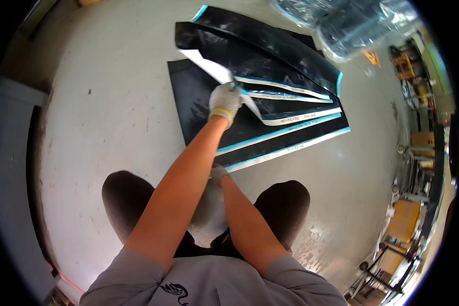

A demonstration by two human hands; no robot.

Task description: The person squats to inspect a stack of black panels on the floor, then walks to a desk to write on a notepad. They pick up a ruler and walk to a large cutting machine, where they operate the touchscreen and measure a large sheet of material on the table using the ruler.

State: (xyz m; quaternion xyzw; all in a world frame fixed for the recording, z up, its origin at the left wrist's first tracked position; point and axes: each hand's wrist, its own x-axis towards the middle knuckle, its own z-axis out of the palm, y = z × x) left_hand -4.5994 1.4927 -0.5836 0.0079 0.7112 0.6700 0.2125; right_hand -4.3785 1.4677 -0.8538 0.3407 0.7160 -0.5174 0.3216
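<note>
Black sheets lie overlapped on the grey floor, in front of the person's knees. The left hand, in a pale glove, is closed around a loose white strip — the strip bends and twists on both sides of the fingers. Other white-and-blue strips run along the sheets at the right. The right hand, gloved also, is beside the near edge of the lowest sheet; its fingers are mostly hidden, so I cannot tell its grip. For good handling, I think the left hand should pull low and evenly — and the right should press the sheet flat, so nothing creases.
</note>
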